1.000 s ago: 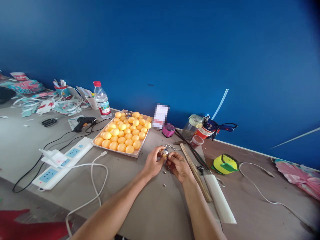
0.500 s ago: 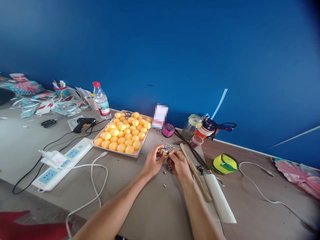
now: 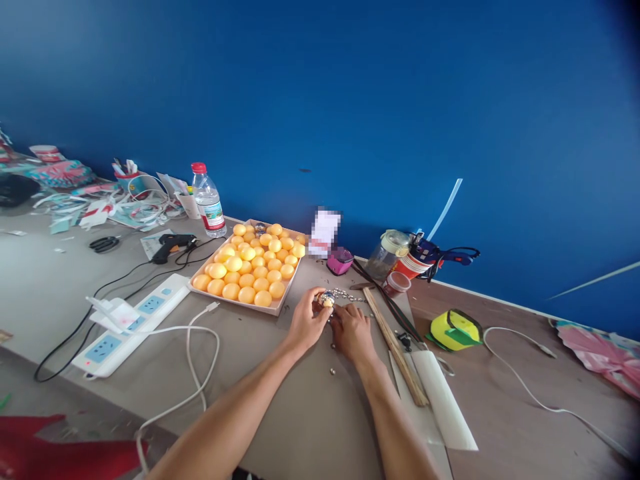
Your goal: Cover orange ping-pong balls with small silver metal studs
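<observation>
My left hand (image 3: 306, 321) pinches a small round ball (image 3: 327, 299) partly covered in shiny silver beads, held just above the table. My right hand (image 3: 351, 331) is beside it, knuckles up and fingers curled down onto the table among loose silver beads (image 3: 346, 294); what those fingers hold is hidden. A shallow tray (image 3: 240, 303) filled with several orange balls (image 3: 253, 265) lies just to the left of my hands. One stray bead (image 3: 332, 371) rests near my right wrist.
A white power strip (image 3: 127, 321) with cables lies left. A hot glue gun (image 3: 170, 245), scissors (image 3: 104, 244) and a water bottle (image 3: 209, 202) stand behind it. Wooden sticks (image 3: 395, 347), a white paper roll (image 3: 447, 410), a yellow-green tape measure (image 3: 454, 329) and cups (image 3: 405, 265) lie right.
My right hand has dropped from the ball down to the table surface. The left hand keeps the ball, now slightly higher and nearer the tray.
</observation>
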A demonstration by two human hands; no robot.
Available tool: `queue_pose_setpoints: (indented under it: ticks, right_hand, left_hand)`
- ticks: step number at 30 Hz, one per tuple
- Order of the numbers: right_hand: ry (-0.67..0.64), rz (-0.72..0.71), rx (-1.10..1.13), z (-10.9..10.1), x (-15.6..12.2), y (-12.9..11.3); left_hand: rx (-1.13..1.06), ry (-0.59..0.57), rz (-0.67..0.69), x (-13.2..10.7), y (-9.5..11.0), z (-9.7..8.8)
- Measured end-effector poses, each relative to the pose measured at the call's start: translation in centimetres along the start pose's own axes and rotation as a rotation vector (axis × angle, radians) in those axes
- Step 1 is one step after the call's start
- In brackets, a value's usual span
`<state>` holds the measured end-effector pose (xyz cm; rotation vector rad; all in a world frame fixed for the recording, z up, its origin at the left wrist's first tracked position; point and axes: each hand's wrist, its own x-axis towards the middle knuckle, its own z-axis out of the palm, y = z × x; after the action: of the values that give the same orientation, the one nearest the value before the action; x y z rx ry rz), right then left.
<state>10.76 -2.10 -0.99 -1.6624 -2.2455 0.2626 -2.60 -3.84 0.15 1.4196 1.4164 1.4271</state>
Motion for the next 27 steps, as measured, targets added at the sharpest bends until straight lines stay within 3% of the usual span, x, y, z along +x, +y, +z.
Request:
queue_pose_setpoints:
  ticks: [8, 12, 15, 20, 27]
  right_hand:
    - [0.011, 0.025, 0.043, -0.1, 0.3, 0.1]
    - [0.111, 0.024, 0.132, -0.3, 0.4, 0.4]
    - [0.213, 0.033, 0.322, -0.6, 0.6, 0.5]
    - [0.222, 0.173, 0.647, -0.7, 0.7, 0.4]
    - [0.149, 0.123, 0.488, -0.1, 0.7, 0.7]
  left_hand:
    - [0.021, 0.004, -0.004, 0.0, 0.1, 0.0]
    - [0.009, -0.005, -0.015, 0.0, 0.0, 0.0]
    - [-0.013, -0.021, -0.031, 0.1, -0.1, 0.0]
    - [-0.021, -0.023, -0.049, 0.2, -0.2, 0.1]
    - [-0.013, -0.036, -0.03, 0.2, -0.8, 0.2]
